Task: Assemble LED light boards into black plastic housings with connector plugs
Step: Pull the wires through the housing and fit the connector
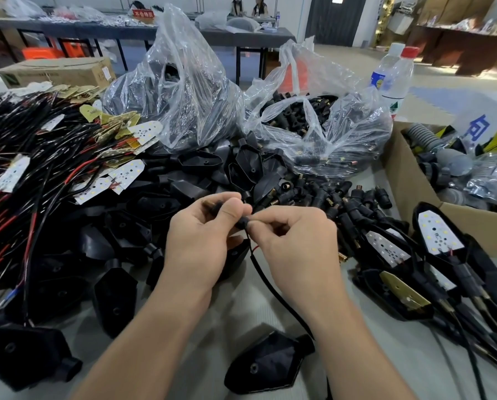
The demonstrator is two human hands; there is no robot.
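The small black plug [217, 205] sits pinched in the left hand [204, 241], its long axis running roughly left to right, brass tip toward the left. Just beside it, the right hand [293, 241] is closed on the end of the black wire [266, 280], which points leftward at the plug's open end. Both hands meet above the bench [235, 310]; threading likely falls to the right hand. Loose housings [267, 362] lie below.
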